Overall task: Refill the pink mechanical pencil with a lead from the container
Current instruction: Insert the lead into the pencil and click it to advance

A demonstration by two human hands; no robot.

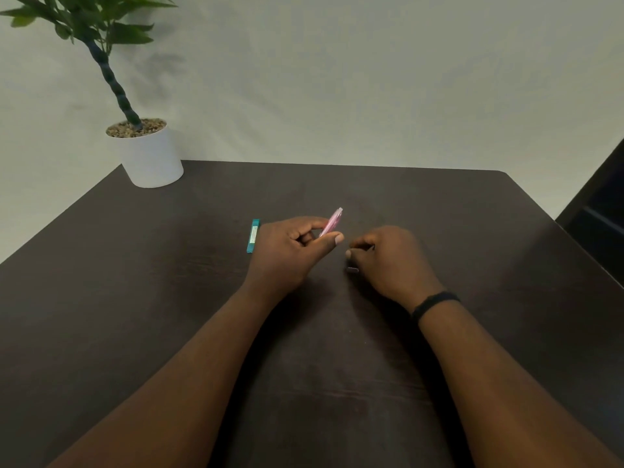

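The dark surface (439,231) lies open along its near half and right side. A potted plant (148,153) blocks the far left corner. A teal container (253,236) lies flat just left of the left hand (287,251); the small piece (352,270) sits by the right hand (388,261).

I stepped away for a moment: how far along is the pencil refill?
Early. The left hand holds the pink mechanical pencil raised. The right hand is down by a small piece on the table, possibly the cap. The teal lead container lies untouched; taking and inserting a lead remain.
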